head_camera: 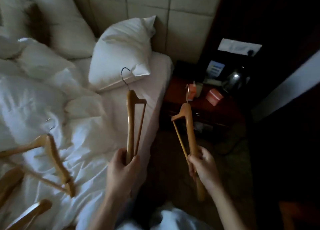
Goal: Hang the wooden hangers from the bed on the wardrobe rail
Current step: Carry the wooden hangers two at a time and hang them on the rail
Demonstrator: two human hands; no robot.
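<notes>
My left hand [125, 169] grips one end of a wooden hanger [130, 119], held upright over the bed's right edge with its metal hook pointing up toward a pillow. My right hand [201, 164] grips a second wooden hanger [187, 126] near its lower arm, beyond the bed over the dark floor. Another wooden hanger [55, 158] lies on the rumpled white duvet [83, 143] at the left. More hangers [10, 183] lie blurred at the lower left corner. The wardrobe rail is not in view.
White pillows [121, 51] lean against a padded cream headboard [187, 22]. A dark red nightstand [200, 105] right of the bed holds small orange packets, a card and a kettle. A strip of dark floor runs between the bed and a dark wall on the right.
</notes>
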